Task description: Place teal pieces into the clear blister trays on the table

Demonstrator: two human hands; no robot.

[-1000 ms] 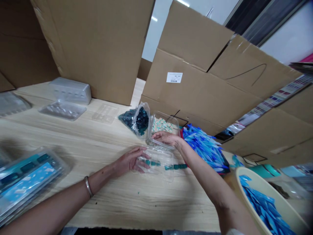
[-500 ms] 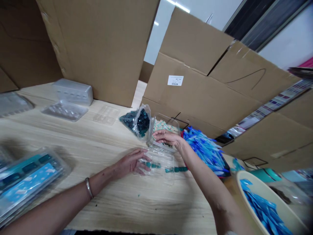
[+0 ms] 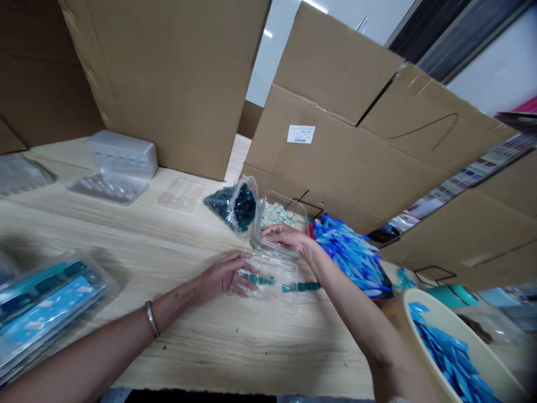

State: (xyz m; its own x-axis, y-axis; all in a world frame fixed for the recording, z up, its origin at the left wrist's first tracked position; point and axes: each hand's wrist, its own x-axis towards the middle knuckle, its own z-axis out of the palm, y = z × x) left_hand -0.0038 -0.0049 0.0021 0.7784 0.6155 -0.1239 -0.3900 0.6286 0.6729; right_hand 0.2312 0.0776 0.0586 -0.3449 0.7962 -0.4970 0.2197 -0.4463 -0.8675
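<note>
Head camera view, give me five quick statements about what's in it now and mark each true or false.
1. A cream bucket holds blue pieces. True.
2. The right hand is inside that bucket. False: it is at the clear container of pale and teal chips.
3. The left hand touches a clear tray. True.
4. A bracelet circles the left wrist. True.
5. The white label is stuck to the table. False: it is on a cardboard panel.
</note>
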